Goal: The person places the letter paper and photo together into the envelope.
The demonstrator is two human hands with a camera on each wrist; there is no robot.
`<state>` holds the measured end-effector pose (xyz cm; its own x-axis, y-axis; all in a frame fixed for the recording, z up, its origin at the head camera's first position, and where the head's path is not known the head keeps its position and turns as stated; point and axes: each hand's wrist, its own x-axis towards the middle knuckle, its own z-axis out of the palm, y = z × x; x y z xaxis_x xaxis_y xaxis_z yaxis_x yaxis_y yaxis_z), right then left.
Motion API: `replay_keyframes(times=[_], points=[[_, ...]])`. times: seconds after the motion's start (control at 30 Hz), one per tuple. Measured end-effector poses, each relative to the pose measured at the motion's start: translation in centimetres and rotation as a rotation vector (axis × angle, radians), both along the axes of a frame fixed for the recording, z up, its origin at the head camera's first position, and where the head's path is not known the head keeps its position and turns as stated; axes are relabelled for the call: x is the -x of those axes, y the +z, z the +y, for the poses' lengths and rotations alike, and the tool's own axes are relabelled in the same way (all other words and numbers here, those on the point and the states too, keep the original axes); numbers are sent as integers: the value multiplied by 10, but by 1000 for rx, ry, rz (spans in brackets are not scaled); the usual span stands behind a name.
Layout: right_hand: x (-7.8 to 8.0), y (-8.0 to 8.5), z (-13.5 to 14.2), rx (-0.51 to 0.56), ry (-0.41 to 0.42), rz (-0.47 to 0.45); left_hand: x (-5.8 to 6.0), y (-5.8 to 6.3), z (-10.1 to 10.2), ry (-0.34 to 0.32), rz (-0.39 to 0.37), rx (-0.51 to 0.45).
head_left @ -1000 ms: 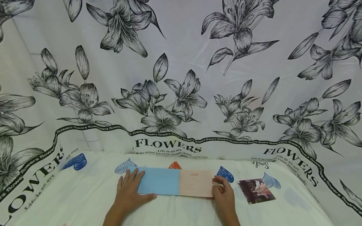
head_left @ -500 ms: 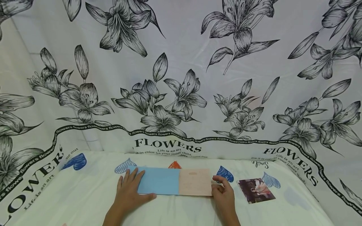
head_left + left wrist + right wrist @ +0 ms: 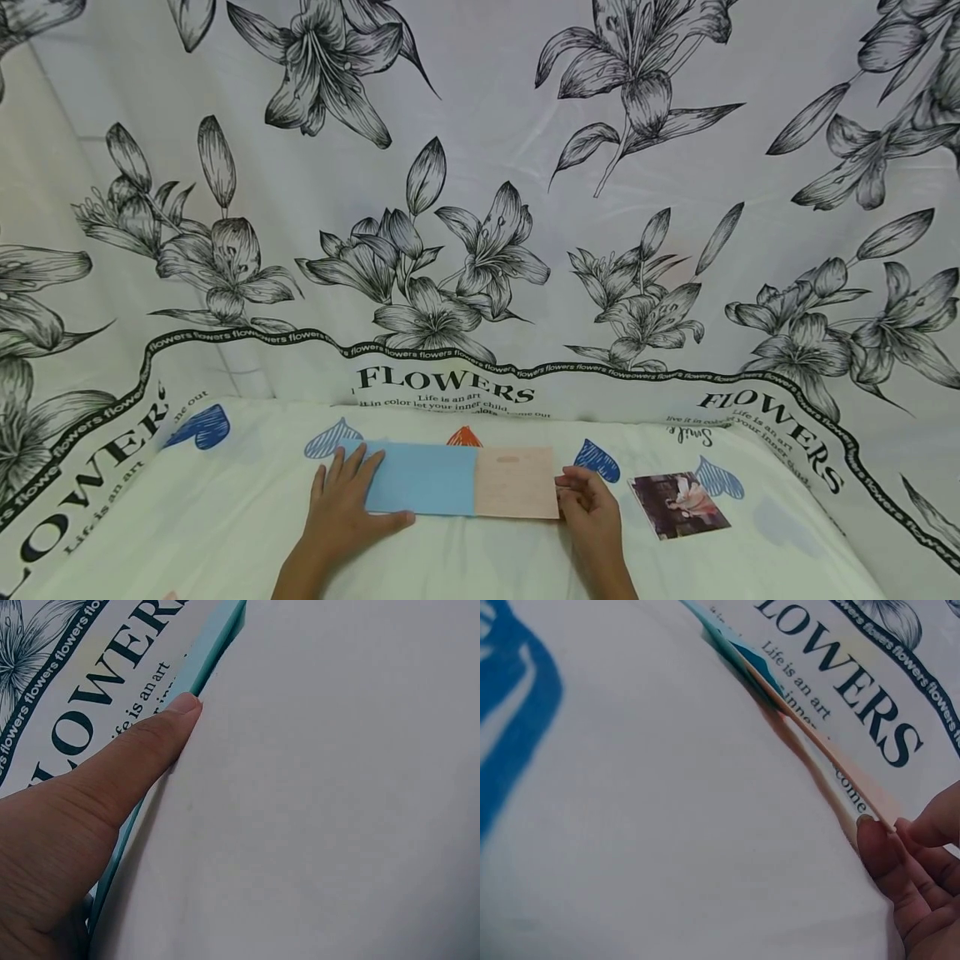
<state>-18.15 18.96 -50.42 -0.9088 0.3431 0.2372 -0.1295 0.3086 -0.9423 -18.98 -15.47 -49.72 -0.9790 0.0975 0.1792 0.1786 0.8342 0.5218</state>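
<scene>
A blue paper envelope [image 3: 423,479] lies flat on the bedding in the head view. My left hand [image 3: 341,504] rests spread over its left end, fingers straight, thumb along the near edge; in the left wrist view the thumb [image 3: 142,754] presses on that edge. Out of the envelope's right end sticks a peach card [image 3: 517,482] with a small oblong mark near its top. My right hand [image 3: 591,508] pinches the card's right edge between thumb and fingers. Seen from the right wrist, the card's edge [image 3: 832,757] is slightly raised and runs into the parted blue paper [image 3: 742,660].
To the right of my right hand lies a dark square picture [image 3: 679,506] with a pink flower. White bedding [image 3: 465,567] with printed hearts is underneath. Behind it hangs a white curtain [image 3: 480,108] printed with black lilies and lettering.
My right hand has moved slightly left with the peach card, and less of the card shows outside the blue envelope. My left hand has stayed in place.
</scene>
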Motion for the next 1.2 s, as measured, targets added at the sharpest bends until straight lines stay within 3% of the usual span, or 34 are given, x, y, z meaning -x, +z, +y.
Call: replay_keyframes(times=[0.47, 1.2], points=[[-1, 4, -3, -8, 10, -65, 0, 2, 0, 2, -38, 10], [-2, 5, -5, 12, 39, -54, 0, 4, 0, 1, -17, 18]])
